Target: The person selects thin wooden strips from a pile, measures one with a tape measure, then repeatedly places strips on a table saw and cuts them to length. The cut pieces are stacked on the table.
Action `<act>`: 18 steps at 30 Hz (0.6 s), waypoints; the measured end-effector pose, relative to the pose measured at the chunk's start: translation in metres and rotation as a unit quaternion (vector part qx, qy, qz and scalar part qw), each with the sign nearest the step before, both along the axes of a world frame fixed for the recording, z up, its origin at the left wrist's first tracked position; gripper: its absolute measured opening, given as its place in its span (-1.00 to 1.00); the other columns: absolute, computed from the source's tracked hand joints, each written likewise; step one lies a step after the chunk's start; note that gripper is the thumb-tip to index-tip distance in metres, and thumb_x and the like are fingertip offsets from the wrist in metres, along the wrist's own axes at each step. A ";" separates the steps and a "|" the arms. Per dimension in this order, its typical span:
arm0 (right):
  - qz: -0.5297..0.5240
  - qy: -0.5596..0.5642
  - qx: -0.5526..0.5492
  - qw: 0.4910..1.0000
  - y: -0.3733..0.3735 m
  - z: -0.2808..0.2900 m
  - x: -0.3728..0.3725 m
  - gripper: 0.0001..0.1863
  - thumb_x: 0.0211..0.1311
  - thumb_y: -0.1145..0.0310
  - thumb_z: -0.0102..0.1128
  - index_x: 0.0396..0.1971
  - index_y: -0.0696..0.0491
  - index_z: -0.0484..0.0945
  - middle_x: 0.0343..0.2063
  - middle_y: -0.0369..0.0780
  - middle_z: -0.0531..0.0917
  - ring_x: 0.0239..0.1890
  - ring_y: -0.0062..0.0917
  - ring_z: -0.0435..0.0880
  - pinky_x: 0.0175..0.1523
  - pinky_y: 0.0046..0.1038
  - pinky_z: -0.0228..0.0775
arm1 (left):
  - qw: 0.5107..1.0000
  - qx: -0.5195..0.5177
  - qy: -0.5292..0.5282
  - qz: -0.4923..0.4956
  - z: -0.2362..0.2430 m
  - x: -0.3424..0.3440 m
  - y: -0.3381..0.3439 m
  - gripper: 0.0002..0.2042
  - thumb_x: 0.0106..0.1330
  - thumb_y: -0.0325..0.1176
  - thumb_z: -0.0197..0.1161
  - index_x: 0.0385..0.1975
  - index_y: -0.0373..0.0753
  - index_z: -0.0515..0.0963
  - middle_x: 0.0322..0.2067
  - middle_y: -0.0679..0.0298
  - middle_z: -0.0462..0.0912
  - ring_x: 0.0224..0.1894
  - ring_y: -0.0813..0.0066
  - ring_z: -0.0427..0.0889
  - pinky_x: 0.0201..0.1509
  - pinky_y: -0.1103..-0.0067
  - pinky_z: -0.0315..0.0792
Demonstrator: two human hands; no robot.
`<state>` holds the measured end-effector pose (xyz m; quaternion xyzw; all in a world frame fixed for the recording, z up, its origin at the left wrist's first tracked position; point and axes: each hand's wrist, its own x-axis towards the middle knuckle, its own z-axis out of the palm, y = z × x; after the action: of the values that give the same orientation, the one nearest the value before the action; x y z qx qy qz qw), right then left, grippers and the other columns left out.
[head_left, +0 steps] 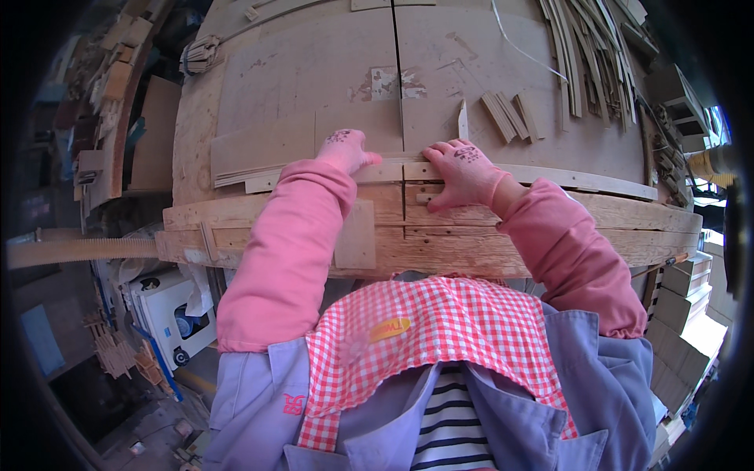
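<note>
My left hand (344,151), in a pink glove, rests at the front edge of a thin brown board (271,145). Its thumb points right; the other fingers bend down out of sight, so whether they grip anything is hidden. My right hand (470,174), gloved alike, lies across a long pale wooden strip (573,179) with thumb and fingers apart. The strip runs along the near side of the worktable and has small dark holes. Under the board's front left edge, several thin layers (239,177) show. A pointed pale sliver (463,119) lies just beyond my right hand.
Short wooden slats (503,116) lie beyond my right hand, and long thin strips (577,67) are heaped at the far right. A dark gap splits the wooden worktable (471,243). A bundle of sticks (199,55) sits far left; a ribbed hose (86,251) meets the left side.
</note>
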<state>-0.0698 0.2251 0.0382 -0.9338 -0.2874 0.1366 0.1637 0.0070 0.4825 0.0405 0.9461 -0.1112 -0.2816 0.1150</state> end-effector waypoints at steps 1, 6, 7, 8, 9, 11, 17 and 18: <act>0.002 0.000 0.000 1.000 0.000 0.000 0.000 -0.08 -0.31 -0.16 0.47 0.07 0.16 0.50 0.02 -0.05 0.60 0.15 -0.18 0.53 0.35 -0.28 0.24 | 1.000 -0.011 -0.017 -0.001 -0.002 -0.001 0.001 -0.48 0.10 0.07 0.49 -0.36 -0.38 0.62 -0.25 -0.09 0.70 -0.11 0.00 0.68 -0.01 0.30 0.51; 0.002 0.007 0.000 1.000 0.000 0.001 0.000 -0.06 -0.31 -0.17 0.47 0.09 0.16 0.50 0.03 -0.04 0.60 0.15 -0.18 0.53 0.36 -0.28 0.24 | 1.000 -0.006 -0.017 -0.004 -0.004 0.000 0.001 -0.48 0.09 0.07 0.50 -0.35 -0.37 0.63 -0.25 -0.09 0.70 -0.11 0.02 0.68 0.00 0.31 0.51; 0.003 0.004 -0.001 1.000 0.000 0.000 0.000 -0.06 -0.31 -0.17 0.47 0.09 0.16 0.50 0.03 -0.04 0.60 0.15 -0.17 0.53 0.36 -0.28 0.23 | 1.000 -0.004 -0.020 -0.003 -0.003 0.000 0.001 -0.48 0.08 0.06 0.50 -0.34 -0.37 0.64 -0.25 -0.09 0.70 -0.12 0.02 0.68 0.00 0.32 0.51; 0.000 0.004 0.002 1.000 0.000 0.000 -0.001 -0.05 -0.31 -0.17 0.47 0.09 0.16 0.50 0.03 -0.04 0.60 0.16 -0.17 0.52 0.36 -0.28 0.24 | 1.000 0.006 -0.009 0.003 -0.001 0.000 -0.001 -0.48 0.09 0.05 0.50 -0.28 -0.37 0.64 -0.19 -0.08 0.70 -0.07 0.02 0.68 0.04 0.32 0.51; -0.001 0.002 0.004 1.000 0.000 -0.001 -0.001 -0.05 -0.31 -0.17 0.47 0.09 0.16 0.50 0.03 -0.04 0.60 0.16 -0.17 0.52 0.35 -0.28 0.24 | 1.000 0.015 0.002 0.009 0.000 0.000 -0.002 -0.48 0.10 0.04 0.50 -0.22 -0.36 0.65 -0.14 -0.06 0.70 -0.03 0.03 0.67 0.09 0.31 0.51; -0.003 0.000 0.007 1.000 0.000 -0.001 -0.001 -0.05 -0.32 -0.17 0.48 0.10 0.16 0.50 0.03 -0.04 0.60 0.16 -0.17 0.52 0.35 -0.28 0.24 | 0.999 0.028 0.012 0.013 0.004 0.000 -0.004 -0.48 0.10 0.02 0.50 -0.16 -0.34 0.66 -0.08 -0.05 0.70 0.02 0.04 0.66 0.14 0.31 0.51; -0.001 0.002 0.006 1.000 0.001 -0.002 -0.001 -0.06 -0.32 -0.17 0.49 0.09 0.16 0.50 0.04 -0.03 0.60 0.16 -0.15 0.52 0.35 -0.28 0.24 | 0.999 0.038 0.015 0.018 0.009 -0.001 -0.007 -0.47 0.10 0.03 0.50 -0.13 -0.33 0.66 -0.06 -0.03 0.69 0.03 0.05 0.66 0.14 0.32 0.51; -0.001 0.001 0.007 1.000 0.001 -0.001 0.000 -0.06 -0.32 -0.17 0.49 0.09 0.16 0.50 0.03 -0.03 0.60 0.16 -0.15 0.52 0.35 -0.28 0.24 | 0.999 0.039 0.014 0.019 0.009 -0.001 -0.007 -0.47 0.10 0.03 0.50 -0.12 -0.33 0.66 -0.06 -0.03 0.69 0.03 0.05 0.66 0.14 0.33 0.51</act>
<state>-0.0703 0.2264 0.0370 -0.9329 -0.2870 0.1349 0.1709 0.0055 0.4754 0.0492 0.9477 -0.0809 -0.2967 0.0852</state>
